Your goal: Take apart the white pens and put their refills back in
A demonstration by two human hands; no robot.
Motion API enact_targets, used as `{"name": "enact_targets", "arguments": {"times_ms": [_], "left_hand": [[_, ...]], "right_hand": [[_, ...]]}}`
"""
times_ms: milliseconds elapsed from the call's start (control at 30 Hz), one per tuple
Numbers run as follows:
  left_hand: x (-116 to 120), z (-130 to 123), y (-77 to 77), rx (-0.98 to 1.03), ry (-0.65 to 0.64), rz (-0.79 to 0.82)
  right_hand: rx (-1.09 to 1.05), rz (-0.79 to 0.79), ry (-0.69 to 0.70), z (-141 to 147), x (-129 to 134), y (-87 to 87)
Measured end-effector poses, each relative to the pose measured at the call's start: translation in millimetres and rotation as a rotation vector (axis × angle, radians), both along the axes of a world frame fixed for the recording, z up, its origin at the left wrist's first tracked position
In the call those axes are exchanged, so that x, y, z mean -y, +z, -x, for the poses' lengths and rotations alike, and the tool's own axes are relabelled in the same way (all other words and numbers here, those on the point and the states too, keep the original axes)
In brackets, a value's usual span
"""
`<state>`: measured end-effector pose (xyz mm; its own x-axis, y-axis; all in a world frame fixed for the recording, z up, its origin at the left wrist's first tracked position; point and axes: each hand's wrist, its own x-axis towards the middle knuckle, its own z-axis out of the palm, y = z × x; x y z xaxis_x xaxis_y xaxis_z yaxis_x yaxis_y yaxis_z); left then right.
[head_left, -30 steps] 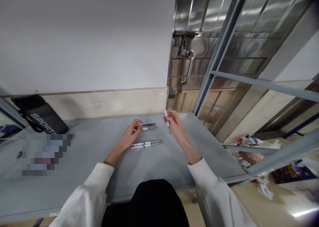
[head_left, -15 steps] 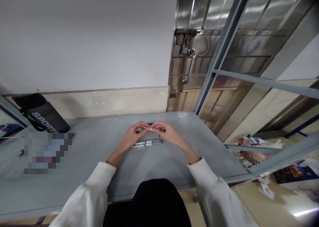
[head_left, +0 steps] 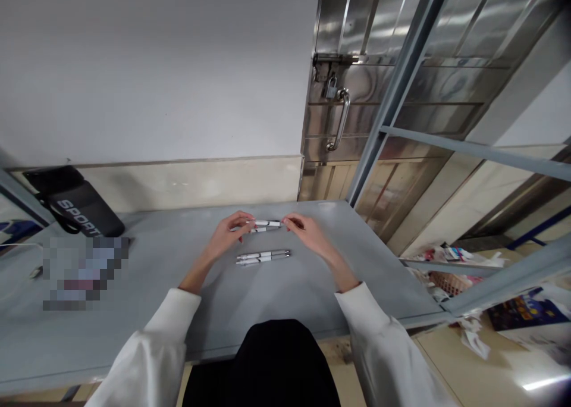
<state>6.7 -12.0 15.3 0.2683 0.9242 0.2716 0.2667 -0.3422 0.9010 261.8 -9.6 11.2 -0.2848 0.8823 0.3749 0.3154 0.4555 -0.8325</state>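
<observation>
Above the grey tabletop, a white pen (head_left: 268, 223) with dark markings is stretched level between my two hands. The thumb and fingers of my left hand (head_left: 227, 235) pinch its left end. At its right end the fingertips of my right hand (head_left: 308, 234) are closed. Just beneath it, another white pen (head_left: 261, 230) shows, partly covered by the held pen and my left fingers. Closer to me, two white pens (head_left: 264, 257) lie side by side on the table.
A black sports bottle (head_left: 78, 202) leans at the far left of the grey table (head_left: 312, 294). Near it lies a pixelated flat object (head_left: 87, 273) beside a white cable. A wall is behind, and a metal bed-like frame (head_left: 388, 103) rises at the right.
My hands have moved apart, left hand to the left and right hand slightly right. The pen between them, mostly covered before, now shows along its length.
</observation>
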Motion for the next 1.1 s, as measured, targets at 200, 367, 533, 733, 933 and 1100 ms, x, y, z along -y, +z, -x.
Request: {"name": "enact_targets", "arguments": {"times_ms": [200, 367, 533, 733, 933, 1100], "left_hand": [[1.7, 21.2, 5.6, -0.282, -0.161, 0.028], [2.7, 28.6, 5.3, -0.435, -0.269, 0.090], [3.8, 34.8, 7.0, -0.492, -0.321, 0.136], [2.7, 40.7, 6.9, -0.549, -0.341, 0.210], [8.1, 37.8, 11.1, -0.538, -0.339, 0.183], [8.0, 38.8, 9.4, -0.543, -0.368, 0.157]], "right_hand": [[0.126, 0.048, 0.116, -1.1, 1.3, -7.4], [0.247, 0.037, 0.200, 0.7, 4.5, -13.1], [0.297, 0.072, 0.241, 6.0, 7.7, -14.3], [0.321, 0.097, 0.266, 7.8, 12.0, -9.2], [0.310, 0.101, 0.308, 5.2, 12.6, -9.5], [0.325, 0.083, 0.338, 3.6, 11.8, -9.3]]}}
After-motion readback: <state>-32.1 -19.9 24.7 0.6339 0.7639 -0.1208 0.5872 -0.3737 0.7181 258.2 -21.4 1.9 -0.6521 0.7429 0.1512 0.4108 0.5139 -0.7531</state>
